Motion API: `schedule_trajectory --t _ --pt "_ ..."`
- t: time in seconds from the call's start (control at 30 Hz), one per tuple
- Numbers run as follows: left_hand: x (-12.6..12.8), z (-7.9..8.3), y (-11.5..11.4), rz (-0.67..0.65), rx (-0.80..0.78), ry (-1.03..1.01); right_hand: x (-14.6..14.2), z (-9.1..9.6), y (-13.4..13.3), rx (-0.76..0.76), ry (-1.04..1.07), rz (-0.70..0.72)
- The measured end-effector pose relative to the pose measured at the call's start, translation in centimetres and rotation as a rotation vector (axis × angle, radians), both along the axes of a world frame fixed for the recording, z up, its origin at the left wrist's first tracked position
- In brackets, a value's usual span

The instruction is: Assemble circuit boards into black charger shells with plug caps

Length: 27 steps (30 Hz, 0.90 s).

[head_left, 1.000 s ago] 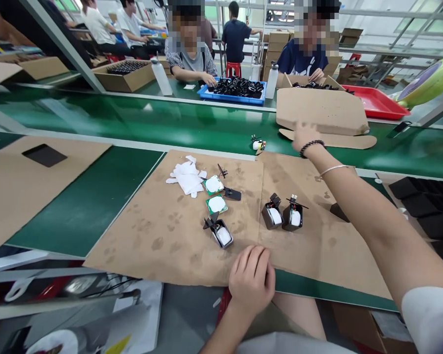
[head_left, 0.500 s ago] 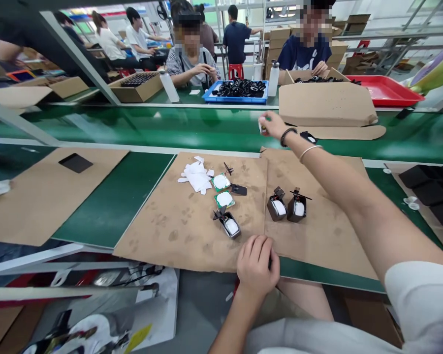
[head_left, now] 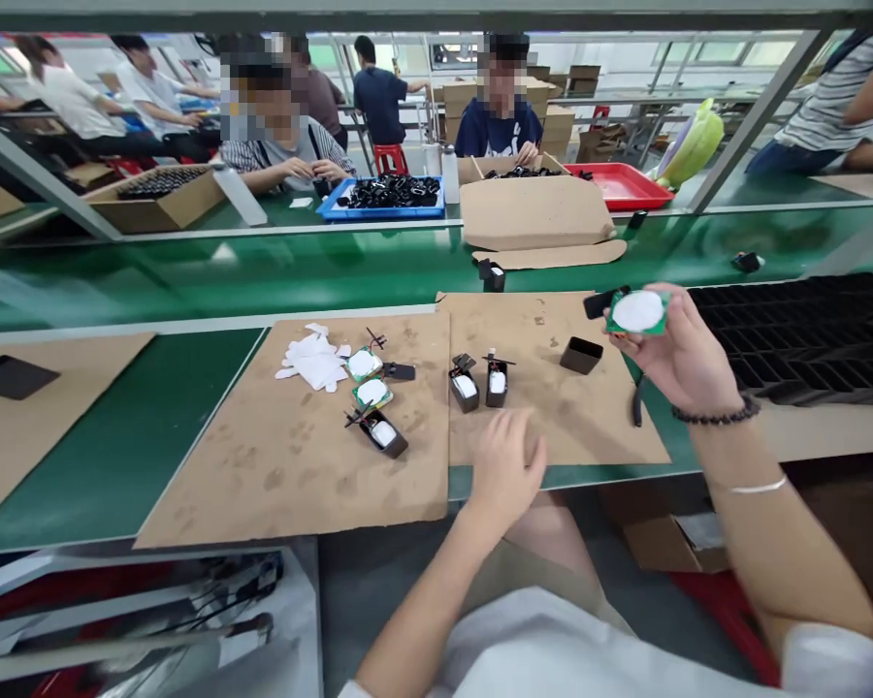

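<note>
My right hand (head_left: 688, 354) is raised on the right, pinching a green circuit board (head_left: 638, 312) with a round white pad by its edge. A small black plastic piece sits against the board's left side. Below it, an empty black case (head_left: 581, 355) lies on the cardboard mat (head_left: 320, 485). My left hand (head_left: 505, 460) hovers at the mat's front edge, its fingers blurred and mostly turned away. Just beyond it stand two black cases (head_left: 464, 391) with white-padded boards inside. A third filled case (head_left: 384, 434) lies tilted farther left, near two loose boards (head_left: 365, 364).
White gloves (head_left: 314, 359) lie on the mat's left part. Black-handled pliers (head_left: 637, 402) rest below my right hand. Rows of black cases (head_left: 807, 330) stand at right. Across the green belt (head_left: 276, 257) are a blue tray (head_left: 378, 208), a carton (head_left: 538, 213) and co-workers.
My right hand has come back from over the belt to the right and now holds a circuit board. A black case now stands on the belt's near side. The view has turned right.
</note>
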State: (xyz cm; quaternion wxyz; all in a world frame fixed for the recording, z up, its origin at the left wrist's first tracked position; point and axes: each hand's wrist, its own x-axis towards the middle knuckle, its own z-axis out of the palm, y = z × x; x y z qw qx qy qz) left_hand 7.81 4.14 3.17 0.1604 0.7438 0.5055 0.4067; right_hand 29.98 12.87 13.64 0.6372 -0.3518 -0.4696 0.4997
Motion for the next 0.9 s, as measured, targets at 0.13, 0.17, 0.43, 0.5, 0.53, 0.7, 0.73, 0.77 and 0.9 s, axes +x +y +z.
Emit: schedule_trajectory --t 0.13,0.17,0.43,0.5,0.53,0.7,0.73,0.77,0.9 --pt "6.8 2.2 5.6 -0.113 -0.136 -0.031 2.5 -5.1 -4.5 -0.072 0.243 -0.219" --pt "8.2 2.7 7.1 -0.075 -0.185 -0.028 2.7 -6.3 -5.5 -0.112 0.306 -0.261" --pt "10.8 3.3 12.6 -0.166 -0.241 0.175 1.6 -10.5 -10.4 -0.146 0.424 -0.345" --pt "10.0 3.1 11.5 -0.163 -0.248 0.183 1.6 -10.7 -10.7 -0.132 0.440 -0.341" --pt "9.6 3.0 10.7 -0.153 -0.255 0.183 1.7 -10.7 -10.8 -0.126 0.450 -0.332" --pt "7.5 1.7 6.7 -0.237 -0.319 0.132 1.2 -10.4 -11.2 -0.134 0.486 -0.242" --pt "7.2 1.3 6.3 -0.290 -0.346 0.073 0.9 -10.3 -11.4 -0.141 0.493 -0.211" --pt "7.0 1.0 6.0 -0.343 -0.378 0.004 0.6 -10.2 -11.5 -0.145 0.499 -0.179" --pt "6.8 -0.1 5.5 -0.394 -0.482 -0.179 -0.7 -10.0 -11.9 -0.112 0.475 -0.150"
